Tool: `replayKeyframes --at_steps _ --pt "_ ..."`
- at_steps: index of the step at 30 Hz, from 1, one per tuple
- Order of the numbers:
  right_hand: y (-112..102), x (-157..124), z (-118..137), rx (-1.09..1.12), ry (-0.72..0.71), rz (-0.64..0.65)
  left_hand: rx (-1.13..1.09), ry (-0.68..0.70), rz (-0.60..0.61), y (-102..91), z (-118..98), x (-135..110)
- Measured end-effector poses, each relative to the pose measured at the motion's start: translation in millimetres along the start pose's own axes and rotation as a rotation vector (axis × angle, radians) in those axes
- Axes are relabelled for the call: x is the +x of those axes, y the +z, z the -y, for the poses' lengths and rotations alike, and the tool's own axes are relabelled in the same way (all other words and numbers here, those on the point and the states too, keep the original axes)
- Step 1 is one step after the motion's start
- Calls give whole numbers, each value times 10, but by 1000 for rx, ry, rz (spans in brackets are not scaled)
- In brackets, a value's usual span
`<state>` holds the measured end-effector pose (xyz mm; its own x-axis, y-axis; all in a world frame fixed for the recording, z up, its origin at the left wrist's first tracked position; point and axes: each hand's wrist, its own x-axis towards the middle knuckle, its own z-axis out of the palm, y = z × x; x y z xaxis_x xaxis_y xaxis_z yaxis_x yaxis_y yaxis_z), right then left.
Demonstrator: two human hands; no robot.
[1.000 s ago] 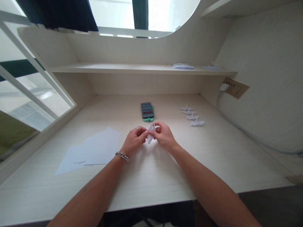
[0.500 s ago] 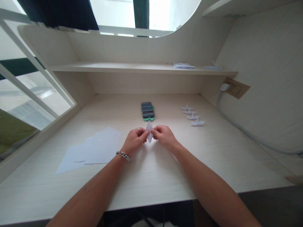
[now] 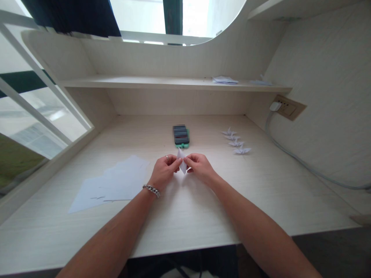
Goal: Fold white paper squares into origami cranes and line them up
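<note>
"Head view: what is showing?"
"A pale desk (image 3: 185, 224) is running beneath a shelf (image 3: 139, 83); at mid-desk, the left hand (image 3: 165, 168) and right hand (image 3: 201, 166) are pinching a folded paper (image 3: 182, 164) between them, near a dark device (image 3: 181, 135)."
"What is hiding?"
"The hands are covering the paper's sides."
"Any lettering?"
"Pixelation is masking the device's face; marks on loose sheets (image 3: 118, 179) are appearing indistinct."

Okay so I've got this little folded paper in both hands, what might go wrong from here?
The folded paper is pinched between your left hand and right hand, so an uneven pull might tear it or skew a crease. Four paper cranes stand close together beyond your right hand; a sideways sweep could knock them. Loose paper sheets lie beside your left forearm, which might drag them.
</note>
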<state>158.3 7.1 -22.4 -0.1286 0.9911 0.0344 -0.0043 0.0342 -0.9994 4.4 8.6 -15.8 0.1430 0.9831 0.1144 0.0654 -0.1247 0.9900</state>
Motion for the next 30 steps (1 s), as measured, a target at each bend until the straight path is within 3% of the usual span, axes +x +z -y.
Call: replayKeyframes --at_steps 4,10,15,19,26,30 --pt "51 -13 -29 16 25 74 -103 -36 -63 -15 42 21" --pt "13 3 -67 -32 35 150 -291 -70 -29 -18 39 27" --pt "-35 10 22 72 20 18 -324 -102 -151 -40 -13 34" --pt "-36 19 53 188 16 -77 -321 -115 -143 -49 -37 31" --pt "-32 -7 13 157 -4 18 -188 -46 -101 -47 -31 6" --pt "-41 -6 38 176 3 0 -204 -61 -52 -56 -32 7"
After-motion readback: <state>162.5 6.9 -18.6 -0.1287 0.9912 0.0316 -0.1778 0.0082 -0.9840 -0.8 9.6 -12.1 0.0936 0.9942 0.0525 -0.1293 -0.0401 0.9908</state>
